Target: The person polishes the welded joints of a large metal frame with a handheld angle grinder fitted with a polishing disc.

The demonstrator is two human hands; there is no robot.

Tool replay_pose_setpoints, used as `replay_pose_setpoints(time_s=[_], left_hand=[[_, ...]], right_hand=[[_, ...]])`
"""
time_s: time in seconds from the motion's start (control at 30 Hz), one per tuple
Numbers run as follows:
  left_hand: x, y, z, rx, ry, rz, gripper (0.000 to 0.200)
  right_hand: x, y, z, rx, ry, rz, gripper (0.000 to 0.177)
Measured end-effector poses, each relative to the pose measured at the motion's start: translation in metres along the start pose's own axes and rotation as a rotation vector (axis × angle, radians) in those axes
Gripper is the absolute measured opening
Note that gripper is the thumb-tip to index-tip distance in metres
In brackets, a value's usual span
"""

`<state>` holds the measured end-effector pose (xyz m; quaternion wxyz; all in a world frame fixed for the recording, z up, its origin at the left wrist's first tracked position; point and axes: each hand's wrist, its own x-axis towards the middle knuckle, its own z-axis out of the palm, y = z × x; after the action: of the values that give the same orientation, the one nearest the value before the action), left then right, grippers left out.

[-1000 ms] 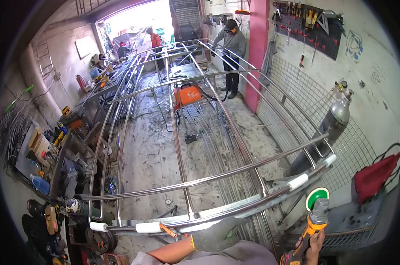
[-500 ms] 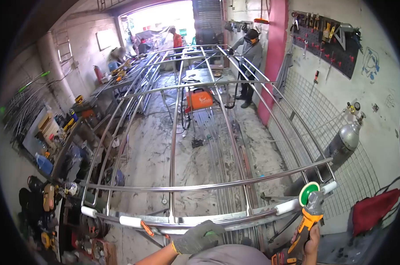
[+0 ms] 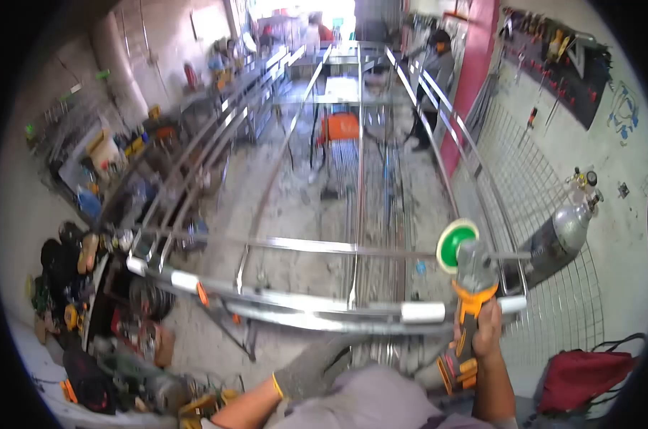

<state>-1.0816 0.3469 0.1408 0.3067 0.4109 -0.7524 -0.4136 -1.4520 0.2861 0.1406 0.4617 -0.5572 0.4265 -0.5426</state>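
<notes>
My right hand (image 3: 488, 327) is bare and wrapped round the yellow and black body of an angle grinder (image 3: 473, 293), held upright with its green and white disc (image 3: 458, 247) at the top. The disc is in front of the right part of a large shiny metal tube frame (image 3: 317, 247); whether they touch I cannot tell. Low in the middle, my left hand (image 3: 313, 372), in a grey glove with a yellow cuff, is near my shirt, below the frame's front rail. Its fingers are blurred. White wraps (image 3: 423, 312) cover parts of that rail.
A person in grey (image 3: 435, 68) stands at the frame's far right. An orange machine (image 3: 340, 127) sits on the floor beyond. A gas cylinder (image 3: 563, 229) leans at the right, above a red bag (image 3: 588, 379). Tools and clutter (image 3: 152, 343) line the left.
The grinder has moved up and to the left in my right hand. My left hand has shifted slightly left, and the green item by its fingers no longer shows. The whole view has shifted.
</notes>
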Motion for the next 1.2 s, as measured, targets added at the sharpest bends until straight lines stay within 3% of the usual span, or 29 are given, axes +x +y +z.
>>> replay_pose_setpoints(time_s=[0.03, 0.1, 0.17, 0.27, 0.4, 0.5, 0.53, 0.63, 0.67, 0.73, 0.8, 0.83, 0.9, 0.93, 1.07, 1.2], left_hand=[[0.003, -0.002, 0.007, 0.163, 0.024, 0.22, 0.048], [-0.003, -0.002, 0.013, 0.086, -0.248, 0.161, 0.061], [-0.008, -0.001, 0.029, 0.025, -0.281, 0.14, 0.061], [-0.022, -0.001, 0.055, -0.144, -0.175, 0.091, 0.052], [-0.038, -0.001, 0.079, -0.405, 0.022, -0.055, 0.042], [-0.035, 0.002, 0.077, -0.563, 0.1, -0.193, 0.036], [-0.029, -0.002, 0.08, -0.493, 0.142, -0.141, 0.044], [-0.006, -0.008, 0.085, -0.526, 0.101, -0.202, 0.051], [0.002, -0.017, 0.103, -0.564, 0.204, -0.11, 0.055], [0.031, -0.061, 0.137, -0.29, 0.32, 0.324, 0.054], [0.05, -0.063, 0.143, -0.377, 0.3, 0.257, 0.046], [0.06, -0.064, 0.146, -0.422, 0.292, 0.224, 0.041], [0.072, -0.017, 0.114, -1.135, 0.118, -0.253, 0.035], [0.085, -0.012, 0.126, -1.163, 0.217, -0.258, 0.031], [0.121, -0.005, 0.12, -1.35, 0.415, -0.45, 0.035], [0.151, -0.032, 0.138, -1.675, 0.448, -0.532, 0.04]], right_hand=[[-0.003, 0.0, 0.0, 0.022, -0.002, 0.026, 0.066], [-0.006, 0.001, -0.003, 0.076, 0.004, 0.236, 0.076], [-0.011, -0.005, 0.011, 0.146, 0.081, 0.386, 0.089], [-0.017, -0.011, 0.028, 0.259, -0.077, 0.44, 0.09], [-0.017, -0.013, 0.047, 0.224, -0.246, 0.461, 0.086], [-0.004, -0.025, 0.068, 0.019, -0.339, 0.52, 0.07], [0.002, -0.031, 0.079, -0.015, -0.346, 0.522, 0.062], [0.019, -0.031, 0.09, -0.155, -0.388, 0.508, 0.061], [0.027, -0.036, 0.093, -0.198, -0.424, 0.549, 0.055], [0.046, -0.029, 0.09, -0.358, -0.522, 0.525, 0.05], [0.065, -0.021, 0.088, -0.543, -0.627, 0.403, 0.044], [0.07, -0.023, 0.095, -0.575, -0.652, 0.363, 0.052], [0.086, -0.015, 0.099, -0.642, -0.713, 0.258, 0.061], [0.098, -0.009, 0.095, -0.703, -0.782, 0.214, 0.066], [0.141, -0.001, 0.093, -0.768, -0.935, 0.287, 0.06], [0.177, 0.018, 0.083, -0.717, -1.152, 0.413, 0.064]])
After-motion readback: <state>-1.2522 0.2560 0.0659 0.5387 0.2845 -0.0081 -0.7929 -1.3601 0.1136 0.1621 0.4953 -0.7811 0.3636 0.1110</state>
